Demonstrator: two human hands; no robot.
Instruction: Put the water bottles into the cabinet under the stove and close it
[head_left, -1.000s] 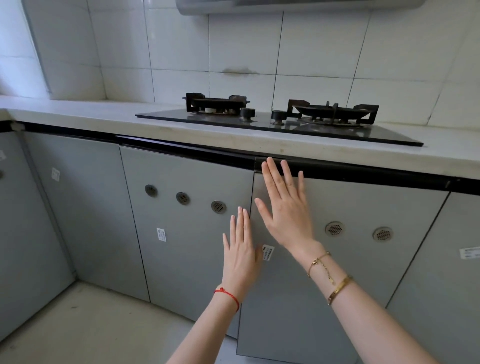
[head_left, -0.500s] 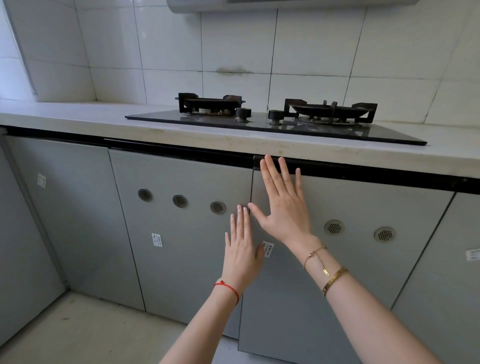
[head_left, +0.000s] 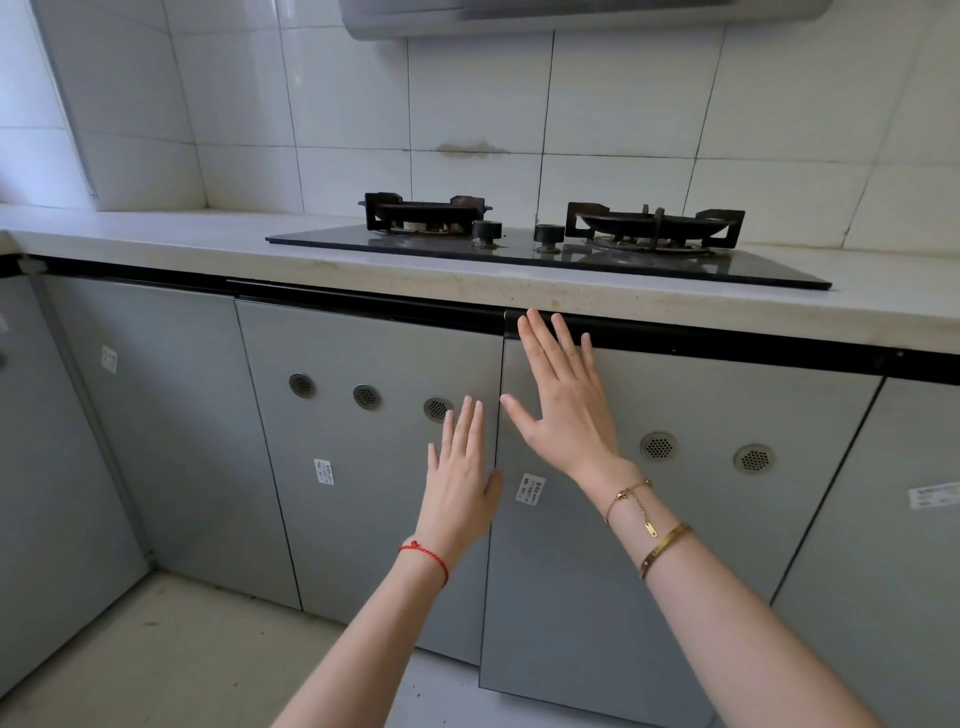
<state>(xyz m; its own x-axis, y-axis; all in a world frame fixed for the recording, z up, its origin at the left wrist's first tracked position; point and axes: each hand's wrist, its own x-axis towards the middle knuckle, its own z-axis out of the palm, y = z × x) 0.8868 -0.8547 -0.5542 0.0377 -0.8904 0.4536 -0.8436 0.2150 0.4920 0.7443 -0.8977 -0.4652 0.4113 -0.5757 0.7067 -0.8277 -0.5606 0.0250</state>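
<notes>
Two grey cabinet doors sit under the black gas stove (head_left: 545, 249). My left hand (head_left: 460, 483) lies flat, fingers apart, on the right edge of the left door (head_left: 363, 457). My right hand (head_left: 561, 400) presses flat on the upper left of the right door (head_left: 675, 519), its fingertips at the black handle strip. The right door's lower edge stands slightly out from the left door's. No water bottles are in view.
A pale countertop (head_left: 208, 239) runs above the cabinets, with white wall tiles and a range hood (head_left: 571, 15) above. More grey doors flank the pair on the left (head_left: 156, 415) and right (head_left: 909, 545). The bare floor (head_left: 156, 649) lies at lower left.
Both hands stay flat on the doors in nearly the same places. The view has shifted slightly, and the stove now appears a little further right.
</notes>
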